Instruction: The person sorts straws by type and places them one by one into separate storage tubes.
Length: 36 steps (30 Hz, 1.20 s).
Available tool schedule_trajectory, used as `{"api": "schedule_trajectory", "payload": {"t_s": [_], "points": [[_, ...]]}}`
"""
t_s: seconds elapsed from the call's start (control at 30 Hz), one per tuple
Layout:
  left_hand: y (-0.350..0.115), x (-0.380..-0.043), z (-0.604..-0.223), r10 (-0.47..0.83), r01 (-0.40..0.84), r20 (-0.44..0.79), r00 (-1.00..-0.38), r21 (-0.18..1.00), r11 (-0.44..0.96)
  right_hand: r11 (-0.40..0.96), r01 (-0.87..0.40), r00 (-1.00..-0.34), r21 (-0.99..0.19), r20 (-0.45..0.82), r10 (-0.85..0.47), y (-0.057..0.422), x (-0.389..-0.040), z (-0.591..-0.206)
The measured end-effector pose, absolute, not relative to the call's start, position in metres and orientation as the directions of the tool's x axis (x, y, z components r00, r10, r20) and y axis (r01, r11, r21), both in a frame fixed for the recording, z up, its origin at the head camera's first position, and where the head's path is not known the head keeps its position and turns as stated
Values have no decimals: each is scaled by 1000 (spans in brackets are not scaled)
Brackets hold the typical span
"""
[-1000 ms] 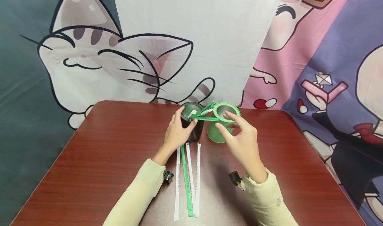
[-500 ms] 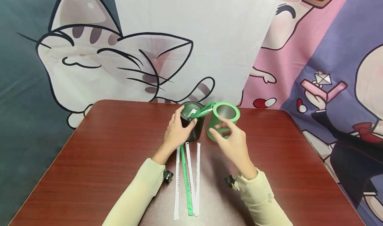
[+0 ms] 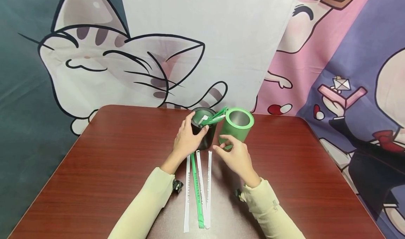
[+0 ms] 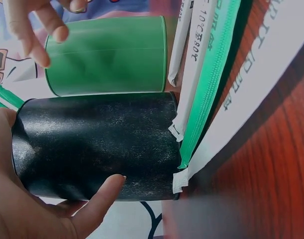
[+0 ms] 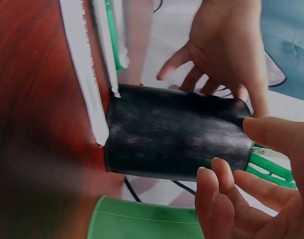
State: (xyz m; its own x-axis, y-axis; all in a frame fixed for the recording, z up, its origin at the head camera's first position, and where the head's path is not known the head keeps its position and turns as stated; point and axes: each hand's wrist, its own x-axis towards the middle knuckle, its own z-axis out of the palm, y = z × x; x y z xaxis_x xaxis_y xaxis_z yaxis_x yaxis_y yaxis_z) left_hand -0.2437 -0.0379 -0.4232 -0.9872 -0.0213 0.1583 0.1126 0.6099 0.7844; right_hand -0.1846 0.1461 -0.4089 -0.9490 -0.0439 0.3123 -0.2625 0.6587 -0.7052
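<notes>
My left hand [image 3: 186, 140] grips the black cylindrical cup [image 3: 207, 140] from its left side, the thumb on the near wall. Green and white wrapped straws [image 3: 216, 119] lean out over the cup's right rim. Just right of it stands a green cup [image 3: 238, 132], upright, with no straw showing in its mouth. In front of the green cup hovers my right hand [image 3: 237, 159], its fingers loosely bent and nothing between them. In the right wrist view, the right fingertips [image 5: 219, 174] appear before the black cup; whether they touch it I cannot tell.
Several wrapped straws lie lengthwise on the red-brown table [image 3: 126, 154], below the black cup: a green straw [image 3: 197, 193] among white straws [image 3: 187, 196]. Their far ends come close to the cup's base. A cartoon-printed cloth [image 3: 237, 38] hangs behind the table.
My right hand has moved down and left, away from the green cup's mouth. A green straw that spanned toward that cup no longer shows there. The left hand stays on the black cup.
</notes>
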Motion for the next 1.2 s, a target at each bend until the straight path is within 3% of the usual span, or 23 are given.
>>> {"api": "schedule_trajectory", "payload": {"t_s": [0.43,1.2], "points": [[-38,-245,-424,-15,125,170,-985,781,612,740,-141,-987,-658,156,-49,143,-190,-427],[-39,-244,-424,-16,130,174,-985,787,603,801,-142,-980,-582,-31,-196,139,-188,-446]]}}
